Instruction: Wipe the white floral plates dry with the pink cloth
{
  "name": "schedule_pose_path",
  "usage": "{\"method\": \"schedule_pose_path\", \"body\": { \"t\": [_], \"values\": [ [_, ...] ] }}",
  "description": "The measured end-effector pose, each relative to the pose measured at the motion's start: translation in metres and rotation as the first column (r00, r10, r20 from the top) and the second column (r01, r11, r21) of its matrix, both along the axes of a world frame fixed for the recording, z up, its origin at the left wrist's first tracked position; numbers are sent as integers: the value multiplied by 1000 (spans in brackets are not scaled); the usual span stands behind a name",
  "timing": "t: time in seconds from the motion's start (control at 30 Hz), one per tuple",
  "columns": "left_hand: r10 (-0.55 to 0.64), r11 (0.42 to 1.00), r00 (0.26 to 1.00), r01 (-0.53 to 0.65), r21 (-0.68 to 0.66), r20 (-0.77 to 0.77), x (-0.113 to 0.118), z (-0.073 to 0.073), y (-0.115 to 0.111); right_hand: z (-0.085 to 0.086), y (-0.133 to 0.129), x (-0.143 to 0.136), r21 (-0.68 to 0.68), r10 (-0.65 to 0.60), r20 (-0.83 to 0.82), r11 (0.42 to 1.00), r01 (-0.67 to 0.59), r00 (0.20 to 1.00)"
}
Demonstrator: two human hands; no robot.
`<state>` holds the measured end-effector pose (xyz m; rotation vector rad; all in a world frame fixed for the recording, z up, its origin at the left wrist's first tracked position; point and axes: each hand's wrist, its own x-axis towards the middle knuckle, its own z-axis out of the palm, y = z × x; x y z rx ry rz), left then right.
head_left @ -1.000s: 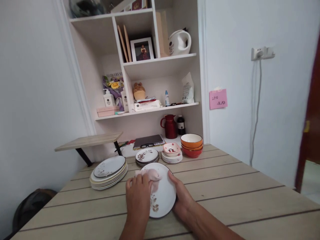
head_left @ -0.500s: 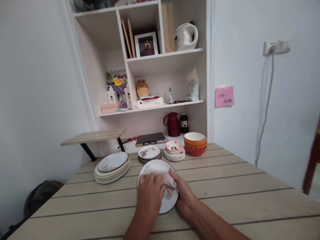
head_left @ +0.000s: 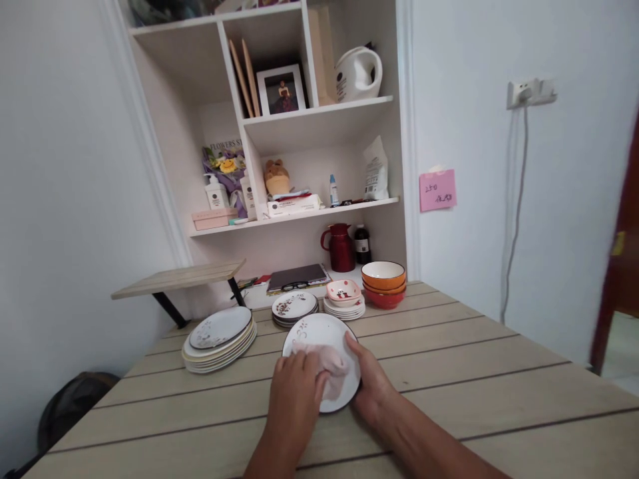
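Observation:
A white plate (head_left: 324, 327) with a dark rim and a faint floral pattern is tilted up in front of me, above the table. My right hand (head_left: 372, 382) grips its right edge, thumb on the face and fingers behind. Bunched in my left hand (head_left: 298, 389) is a pale pink cloth (head_left: 332, 366), pressed against the plate's face. Just beyond the plate is a stack of small floral plates (head_left: 294, 305). To the left stands a stack of larger plates (head_left: 221, 327).
Small white dishes (head_left: 344, 309) carry a pink panda bowl (head_left: 343, 291). Right of them are stacked orange and red bowls (head_left: 383, 286). A small wooden riser (head_left: 180, 278) stands at the table's left back. Behind are a red jug (head_left: 342, 249) and shelves.
The camera view has shifted slightly, turning right. The plate tilts up more toward me, and my left hand with the cloth sits lower on its face.

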<state>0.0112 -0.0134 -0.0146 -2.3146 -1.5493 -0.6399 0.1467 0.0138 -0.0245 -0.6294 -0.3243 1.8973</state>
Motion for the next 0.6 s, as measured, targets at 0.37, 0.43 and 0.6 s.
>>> {"method": "schedule_pose_path", "body": {
  "t": [0.37,0.43,0.6],
  "values": [
    [-15,1000,996,14,7,86,-3,-1,4,-1,-6,-8,12,6,77,1000,-7,997],
    [78,996,990,-81,27,117,-9,1,8,1,-6,-9,-10,-44,99,999,45,994],
    [123,990,986,-131,61,113,-13,3,6,3,-5,-5,-37,-66,94,997,70,993]
  ]
}}
